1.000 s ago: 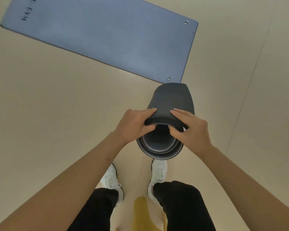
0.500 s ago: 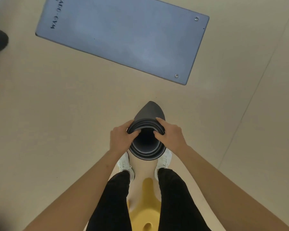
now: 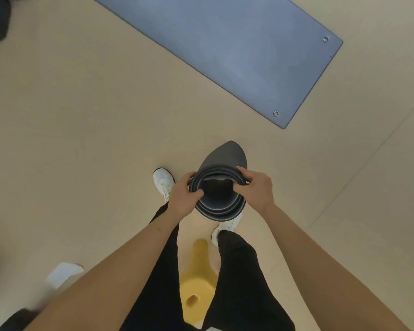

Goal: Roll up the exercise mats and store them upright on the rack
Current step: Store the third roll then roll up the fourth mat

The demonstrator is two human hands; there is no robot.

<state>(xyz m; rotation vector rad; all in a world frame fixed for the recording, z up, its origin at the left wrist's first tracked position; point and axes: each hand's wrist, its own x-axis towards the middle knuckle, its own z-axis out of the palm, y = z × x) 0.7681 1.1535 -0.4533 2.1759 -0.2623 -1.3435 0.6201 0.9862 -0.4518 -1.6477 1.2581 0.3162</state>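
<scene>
head view: the rolled mat [image 3: 221, 199] stands upright on the floor [image 3: 81, 139], in front of the white shoes [image 3: 163, 182]. the left hand [image 3: 183, 195] and right hand [image 3: 256, 189] grip its top rim on opposite sides, thumbs inside. beyond the rolled mat, a flat blue mat [image 3: 225, 44] lies on the floor.

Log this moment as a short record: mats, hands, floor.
rolled mat: dark, rolled, held on end, open top towards the camera
left hand: grips the roll's top rim
right hand: grips the opposite rim
flat mat: blue-grey, unrolled on the floor, apart from the roll
rack: not in view
yellow block: between the legs
</scene>
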